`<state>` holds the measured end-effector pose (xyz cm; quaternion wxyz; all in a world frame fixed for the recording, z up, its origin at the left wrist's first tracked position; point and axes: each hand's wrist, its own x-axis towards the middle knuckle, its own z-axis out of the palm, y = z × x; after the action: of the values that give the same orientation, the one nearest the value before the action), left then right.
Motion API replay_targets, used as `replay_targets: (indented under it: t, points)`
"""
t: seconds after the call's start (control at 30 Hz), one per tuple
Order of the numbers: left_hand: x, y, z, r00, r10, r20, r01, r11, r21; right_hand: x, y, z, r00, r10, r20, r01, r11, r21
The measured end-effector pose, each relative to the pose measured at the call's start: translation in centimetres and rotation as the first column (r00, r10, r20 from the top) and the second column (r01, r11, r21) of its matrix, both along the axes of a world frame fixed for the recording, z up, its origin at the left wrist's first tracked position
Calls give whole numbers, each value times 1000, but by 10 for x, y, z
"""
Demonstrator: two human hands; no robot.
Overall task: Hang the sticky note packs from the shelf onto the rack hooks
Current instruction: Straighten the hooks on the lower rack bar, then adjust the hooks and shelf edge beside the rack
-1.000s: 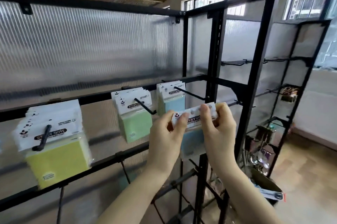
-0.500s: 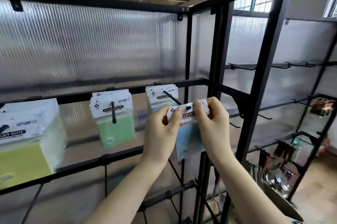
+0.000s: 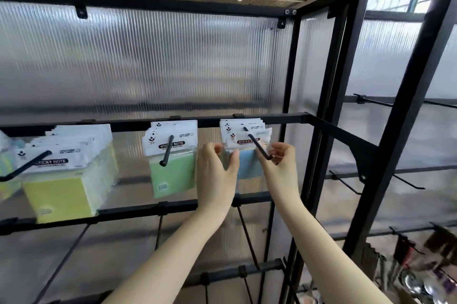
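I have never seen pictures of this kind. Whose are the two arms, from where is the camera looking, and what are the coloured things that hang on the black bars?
There is no machine here. The arms belong to a person who wears the camera on the head, so you look forward and down along them, as the person does.

In front stands a black metal rack with a ribbed plastic back. Black hooks stick out from its bar. Packs of sticky notes hang on them: yellow packs to the left, green packs in the middle, blue packs on the hook between the hands.

The left hand and the right hand are at either side of the front blue pack, which is already on the hook. The fingers look relaxed; whether they touch the pack, I cannot tell for sure.

At lower right other goods hang, too blurred to name.
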<state>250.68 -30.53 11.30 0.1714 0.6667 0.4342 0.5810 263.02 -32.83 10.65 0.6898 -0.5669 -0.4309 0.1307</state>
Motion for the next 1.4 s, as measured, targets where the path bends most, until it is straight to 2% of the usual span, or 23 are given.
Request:
replay_targets:
  t: [0.13, 0.37, 0.53, 0.63, 0.77, 0.97, 1.13, 1.4]
  points:
    - [7, 10, -7, 999, -19, 26, 24, 985, -170, 3, 17, -11, 999, 22, -28, -23, 1000, -22]
    - [7, 8, -22, 998, -47, -45, 30, 945, -327, -3, 12, -37, 999, -20, 29, 25, 987, -161]
    - [-15, -13, -48, 943, -200, -265, 85, 917, -391, -21, -10, -72, 993, -50, 107, 87, 921, -380]
    - [-48, -27, -58, 890, -270, -368, 124, 919, -374, -44, -22, -79, 980, -37, 196, 113, 913, -393]
    - [-112, -42, -64, 834, -219, -506, 67, 951, -301, -96, -31, -72, 938, 83, 336, 67, 909, -411]
    - [-239, -67, -67, 762, -56, -645, -101, 974, -204, -221, -38, -65, 784, 351, 511, -44, 854, -519]
    - [-357, -98, -64, 703, 11, -711, -184, 969, -167, -336, -44, -61, 627, 477, 616, -133, 845, -518]
    - [-535, -147, -85, 682, 220, -697, -471, 862, -188, -512, -63, -71, 439, 613, 657, -368, 790, -490]
